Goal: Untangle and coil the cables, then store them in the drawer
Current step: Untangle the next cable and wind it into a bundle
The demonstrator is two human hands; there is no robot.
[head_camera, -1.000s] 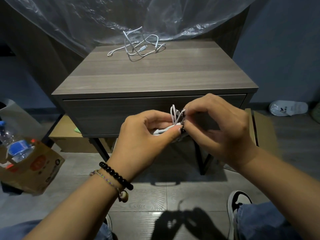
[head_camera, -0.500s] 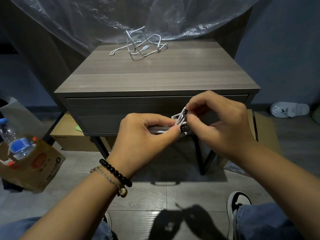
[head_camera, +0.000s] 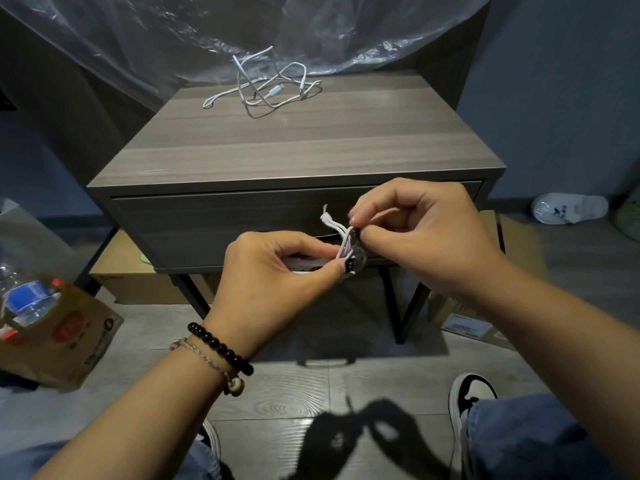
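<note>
Cables come in two lots: a small white bundle (head_camera: 341, 242) held in front of the closed drawer (head_camera: 242, 226), and a loose white tangle (head_camera: 266, 88) lying at the twelve o'clock end of the nightstand top (head_camera: 294, 147). The held bundle is several thin white strands gathered side by side, its long axis running from about five o'clock up to eleven o'clock, a short knotted end sticking out at the top. Left hand (head_camera: 270, 275) pinches the lower end between thumb and curled fingers; right hand (head_camera: 419, 233) pinches the upper part with its fingertips closed on the strands. On the tabletop, the tangle sprawls in open loops, one tail trailing toward nine o'clock and a flat plug visible near its middle.
</note>
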